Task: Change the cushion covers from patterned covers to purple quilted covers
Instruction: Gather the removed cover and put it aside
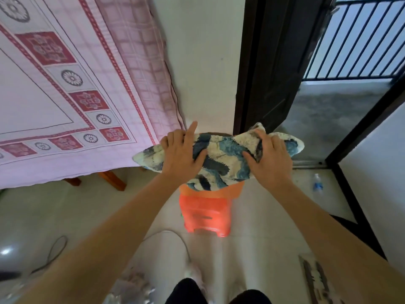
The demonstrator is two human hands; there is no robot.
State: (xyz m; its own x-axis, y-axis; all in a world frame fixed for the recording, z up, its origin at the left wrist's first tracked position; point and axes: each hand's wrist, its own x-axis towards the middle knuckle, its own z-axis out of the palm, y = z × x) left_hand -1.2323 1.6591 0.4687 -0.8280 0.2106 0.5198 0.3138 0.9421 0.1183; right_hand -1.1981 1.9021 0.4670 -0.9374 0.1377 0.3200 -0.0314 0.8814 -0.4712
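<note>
Both hands grip patterned cushion, long axis left-right.

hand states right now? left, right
Left hand: closed on the patterned cover, index finger sticking out.
Right hand: closed on the same cover, above the orange stool.

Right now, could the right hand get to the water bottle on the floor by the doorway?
Probably not as things stand: the right hand is gripping the patterned cover above the orange stool. The water bottle lies unobstructed on the floor; the hand would have to let go first.
</note>
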